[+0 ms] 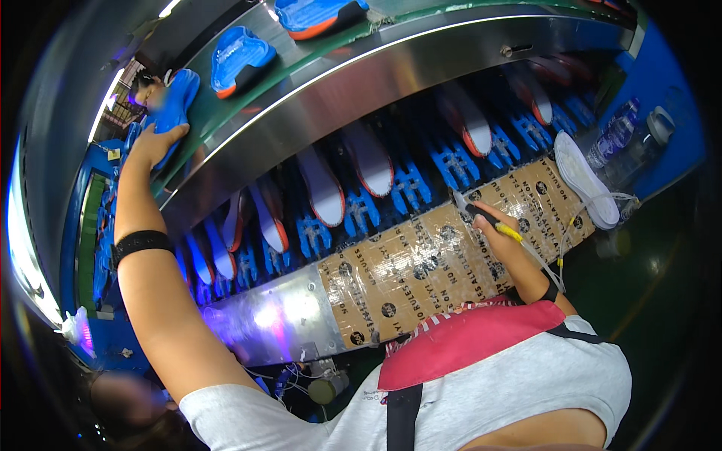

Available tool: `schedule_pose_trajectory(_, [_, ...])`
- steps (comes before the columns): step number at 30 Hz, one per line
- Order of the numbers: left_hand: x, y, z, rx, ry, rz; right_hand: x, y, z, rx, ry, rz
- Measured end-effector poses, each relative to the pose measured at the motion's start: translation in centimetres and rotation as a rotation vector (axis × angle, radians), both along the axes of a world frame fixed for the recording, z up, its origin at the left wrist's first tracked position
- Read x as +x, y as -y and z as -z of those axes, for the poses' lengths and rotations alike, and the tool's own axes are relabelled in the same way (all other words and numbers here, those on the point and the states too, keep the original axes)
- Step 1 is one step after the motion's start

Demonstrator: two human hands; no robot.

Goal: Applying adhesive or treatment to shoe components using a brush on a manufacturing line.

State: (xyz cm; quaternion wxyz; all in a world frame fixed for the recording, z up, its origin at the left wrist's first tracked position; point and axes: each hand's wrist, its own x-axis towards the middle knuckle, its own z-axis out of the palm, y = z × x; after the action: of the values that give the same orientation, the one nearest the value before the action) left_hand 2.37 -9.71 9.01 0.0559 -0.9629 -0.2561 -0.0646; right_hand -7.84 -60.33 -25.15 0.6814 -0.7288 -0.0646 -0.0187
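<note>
At the upper left my left hand (pixel 156 144) reaches up to the green upper belt and grips a blue shoe sole (pixel 177 101), its thumb on the near side. The fingers behind the sole are partly hidden. Out to the right, my right hand (pixel 494 223) is closed around a black pen-shaped tool (pixel 483 215) with a yellow collar. A thin pale hose trails from the tool past my wrist. Its tip points at the lower rack, near the blue clamps (pixel 455 169). White insole-like shoe pieces with red edges (pixel 325 197) rest in a row there.
More blue and orange soles (pixel 239 60) lie on the green belt (pixel 301 71). A curved metal rail (pixel 361 79) separates it from the rack. Cardboard under clear tape (pixel 410 267) covers the near ledge. At right are a white sole (pixel 583 180) and a purple-labelled bottle (pixel 615 137). Another person appears beyond the left hand.
</note>
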Motion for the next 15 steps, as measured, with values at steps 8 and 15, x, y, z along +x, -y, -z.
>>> schedule_pose_trajectory(8, [-1.4, -4.1, 0.2, -0.410, 0.392, -0.114, -0.1, -0.7, -0.2, -0.009, 0.083, -0.016])
schedule_pose_trajectory(15, [-6.2, -13.7, 2.0, 0.023, 0.497, 0.038, -0.3, -0.6, -0.4, -0.001, 0.056, -0.004])
